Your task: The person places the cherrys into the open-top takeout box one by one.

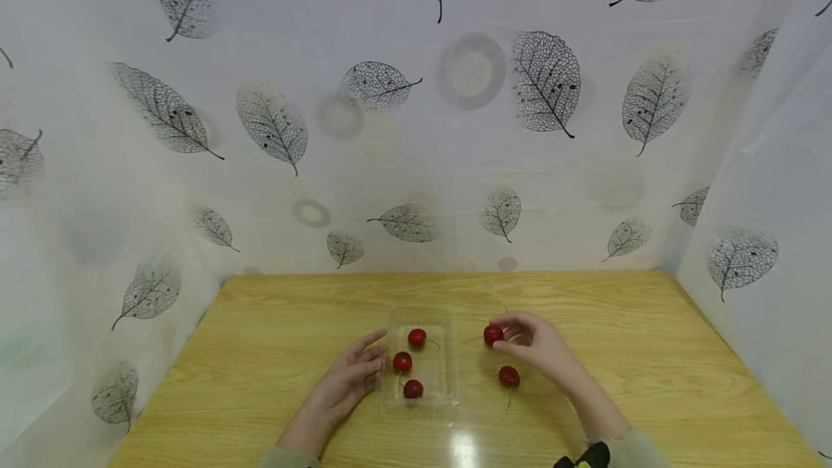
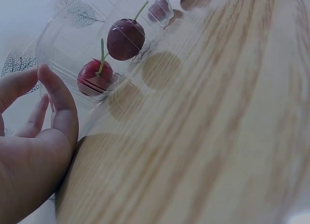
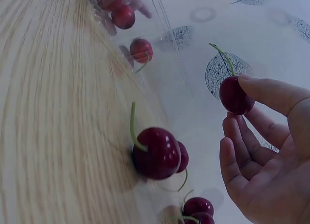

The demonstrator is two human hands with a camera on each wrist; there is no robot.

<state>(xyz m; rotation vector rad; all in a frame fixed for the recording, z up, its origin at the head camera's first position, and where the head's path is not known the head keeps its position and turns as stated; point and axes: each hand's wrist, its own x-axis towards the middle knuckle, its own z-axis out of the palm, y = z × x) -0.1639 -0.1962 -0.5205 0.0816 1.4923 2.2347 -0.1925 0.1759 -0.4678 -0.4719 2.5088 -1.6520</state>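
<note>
Three cherries point(image 1: 417, 338) sit in a clear box point(image 1: 434, 374) on the wood table point(image 1: 292, 309). The right hand point(image 1: 536, 341) has one more, the held cherry point(image 1: 493, 335), pinched between its thumb and fingers. It is to the right of the box and apart from it. In the right wrist view, its green stem point(image 3: 226, 57) points up. The left hand point(image 1: 347, 381) holds no cherry. Its fingers are loose and a bit bent, right by the left side of the box. I can't tell if they touch it, as the box is so clear.

One loose cherry point(image 1: 509, 377) lies on the table, near the right hand. The right wrist view shows some others outside the box, but they are too bunched up to count well.

The step now looks like moving one cherry by hand. I think the next move calls for a soft pinch, so the skin does not get squashed, and a low, gentle letting go.
</note>
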